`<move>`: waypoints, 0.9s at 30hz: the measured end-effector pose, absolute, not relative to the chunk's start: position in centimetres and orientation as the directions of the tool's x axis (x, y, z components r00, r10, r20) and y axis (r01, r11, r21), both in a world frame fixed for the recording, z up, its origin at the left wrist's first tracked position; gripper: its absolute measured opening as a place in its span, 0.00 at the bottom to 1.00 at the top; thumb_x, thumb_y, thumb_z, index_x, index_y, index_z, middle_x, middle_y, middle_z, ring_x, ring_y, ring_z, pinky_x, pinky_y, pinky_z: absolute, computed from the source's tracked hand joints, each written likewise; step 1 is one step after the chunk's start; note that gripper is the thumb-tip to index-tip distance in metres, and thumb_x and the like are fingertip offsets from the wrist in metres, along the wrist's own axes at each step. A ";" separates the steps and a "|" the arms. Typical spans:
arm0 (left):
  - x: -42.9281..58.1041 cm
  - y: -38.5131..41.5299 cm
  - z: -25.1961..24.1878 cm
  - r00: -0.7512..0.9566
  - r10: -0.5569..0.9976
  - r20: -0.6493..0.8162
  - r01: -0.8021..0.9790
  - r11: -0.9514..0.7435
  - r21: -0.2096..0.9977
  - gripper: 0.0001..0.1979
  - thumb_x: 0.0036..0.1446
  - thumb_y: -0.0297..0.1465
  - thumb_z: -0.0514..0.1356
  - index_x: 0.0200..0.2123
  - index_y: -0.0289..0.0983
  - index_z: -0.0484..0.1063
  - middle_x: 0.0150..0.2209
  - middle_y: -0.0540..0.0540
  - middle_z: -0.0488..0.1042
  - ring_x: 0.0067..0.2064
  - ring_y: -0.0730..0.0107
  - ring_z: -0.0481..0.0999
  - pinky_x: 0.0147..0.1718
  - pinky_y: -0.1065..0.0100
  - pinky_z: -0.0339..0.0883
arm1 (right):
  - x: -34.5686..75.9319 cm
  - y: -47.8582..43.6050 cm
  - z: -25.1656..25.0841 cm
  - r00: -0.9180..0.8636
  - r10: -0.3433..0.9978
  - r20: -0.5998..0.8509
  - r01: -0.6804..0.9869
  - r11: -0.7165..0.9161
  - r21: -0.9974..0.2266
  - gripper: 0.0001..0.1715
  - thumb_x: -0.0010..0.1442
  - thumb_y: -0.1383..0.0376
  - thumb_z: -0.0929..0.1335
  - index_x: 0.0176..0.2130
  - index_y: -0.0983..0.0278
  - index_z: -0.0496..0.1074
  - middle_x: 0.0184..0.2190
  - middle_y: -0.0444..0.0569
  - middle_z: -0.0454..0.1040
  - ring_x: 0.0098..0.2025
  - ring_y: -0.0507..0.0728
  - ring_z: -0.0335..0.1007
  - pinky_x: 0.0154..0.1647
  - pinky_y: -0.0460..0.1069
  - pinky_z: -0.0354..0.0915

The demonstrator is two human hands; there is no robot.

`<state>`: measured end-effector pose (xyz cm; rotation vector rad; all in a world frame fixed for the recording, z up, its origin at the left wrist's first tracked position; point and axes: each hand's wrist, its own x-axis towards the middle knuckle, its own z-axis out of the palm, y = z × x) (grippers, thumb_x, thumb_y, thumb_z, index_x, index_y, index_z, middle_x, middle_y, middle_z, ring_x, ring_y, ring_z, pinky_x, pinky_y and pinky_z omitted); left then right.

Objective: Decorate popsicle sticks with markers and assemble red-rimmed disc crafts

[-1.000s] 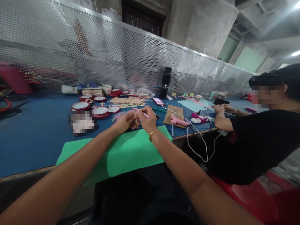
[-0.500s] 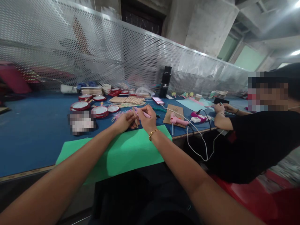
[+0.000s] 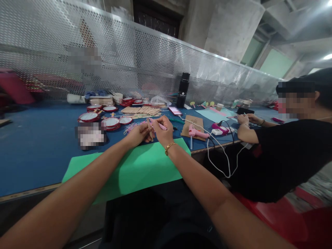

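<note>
My left hand [image 3: 138, 135] pinches a thin wooden craft stick [image 3: 150, 128], held nearly upright between the fingertips. Close beside it, my right hand [image 3: 166, 133] is closed around a pink pen [image 3: 162, 127], its front end pointing at the stick. Whether the pen's tip touches the stick I cannot tell, as fingers partly hide it. Both hands are over the far edge of a green sheet [image 3: 145, 162]. Just behind the left hand lies a tangle of thin pink and pale loops [image 3: 132, 128]. Farther back is a pile of craft sticks [image 3: 147, 110].
Red-rimmed round rolls [image 3: 111, 123] sit to the left. A pink glue gun [image 3: 198, 133] rests on cardboard [image 3: 193, 121] at right, with white cables [image 3: 225, 162] hanging off the edge. A black bottle [image 3: 183, 90] stands behind. A co-worker [image 3: 293, 155] sits at right.
My hands, the stick and the pen stay almost where they were. The co-worker's head has turned and shifted slightly.
</note>
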<state>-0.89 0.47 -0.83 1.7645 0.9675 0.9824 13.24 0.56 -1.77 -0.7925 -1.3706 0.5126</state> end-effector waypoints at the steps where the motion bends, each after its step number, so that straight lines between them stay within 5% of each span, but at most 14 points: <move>1: -0.9 0.5 -0.8 0.387 0.895 0.221 0.208 -0.318 0.925 0.19 0.59 0.46 0.64 0.28 0.37 0.69 0.20 0.50 0.74 0.20 0.73 0.72 0.20 0.73 0.69 | 13.2 0.6 -1.8 0.174 0.729 0.662 0.123 0.651 -0.750 0.17 0.62 0.51 0.68 0.30 0.59 0.66 0.26 0.41 0.72 0.29 0.53 0.67 0.32 0.48 0.66; 27: -1.0 0.6 -0.9 0.396 0.888 0.232 0.205 -0.332 0.921 0.19 0.58 0.47 0.64 0.30 0.37 0.69 0.22 0.50 0.75 0.21 0.73 0.74 0.21 0.73 0.69 | 13.3 0.1 -1.5 0.164 0.712 0.683 0.136 0.670 -0.730 0.16 0.60 0.53 0.69 0.28 0.60 0.67 0.22 0.39 0.70 0.26 0.52 0.66 0.30 0.47 0.64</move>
